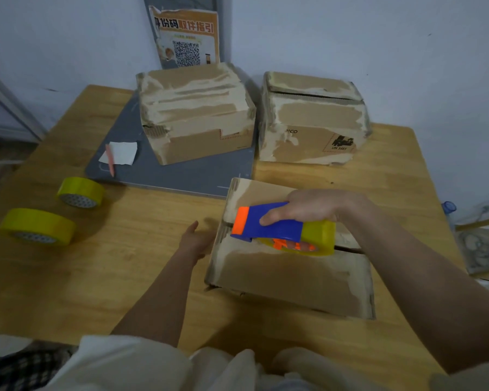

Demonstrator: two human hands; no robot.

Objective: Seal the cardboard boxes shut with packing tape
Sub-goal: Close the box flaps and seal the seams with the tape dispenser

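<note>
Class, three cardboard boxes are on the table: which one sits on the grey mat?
The back-left cardboard box stands on the grey mat; the back-right cardboard box and the nearest cardboard box rest on bare wood.

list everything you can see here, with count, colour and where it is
cardboard boxes: 3, brown; one near under the hands, one far middle on the mat, one far right
tape dispenser: 1, blue and orange, yellow roll loaded, over the near box
spare tape rolls: 2, yellow, left on the table
mat: 1, grey, far middle of table
paper slip: 1, white, on the mat
pen: 1, pink, on the mat
poster: 1, orange and white, against the wall
table: 1, wooden
left hand: open, at the near box's left side
right hand: grips the dispenser
</note>
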